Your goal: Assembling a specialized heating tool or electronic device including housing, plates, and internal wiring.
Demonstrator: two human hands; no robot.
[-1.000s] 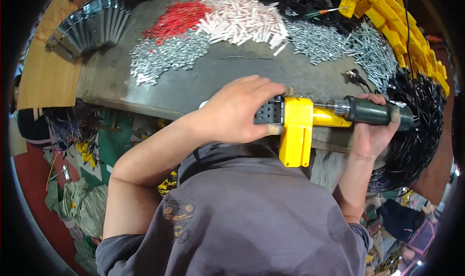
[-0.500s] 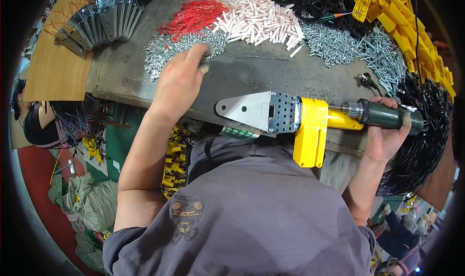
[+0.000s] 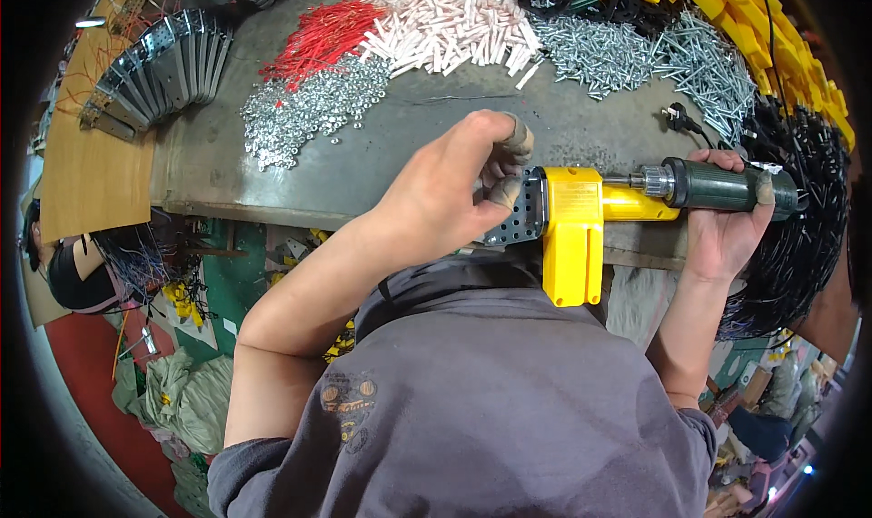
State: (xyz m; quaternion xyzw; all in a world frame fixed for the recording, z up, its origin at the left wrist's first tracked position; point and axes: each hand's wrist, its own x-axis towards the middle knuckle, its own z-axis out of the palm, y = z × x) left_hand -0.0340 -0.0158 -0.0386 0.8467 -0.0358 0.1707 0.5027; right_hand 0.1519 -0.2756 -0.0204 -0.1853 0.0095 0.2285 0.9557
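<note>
Yellow bracket (image 3: 572, 236) — between left hand (image 3: 454, 191), right hand (image 3: 727, 223)

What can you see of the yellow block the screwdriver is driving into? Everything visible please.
The yellow block looks like moulded plastic: a flat-faced, T-like piece whose long leg hangs over the bench edge toward the person. It sits against a grey perforated metal plate, which the left hand steadies with pinched fingertips. The dark green power screwdriver, held by the right hand, enters its right side.

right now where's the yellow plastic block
In the head view it is right of centre at the bench's near edge: yellow block between left hand and green power screwdriver in right hand.
</note>
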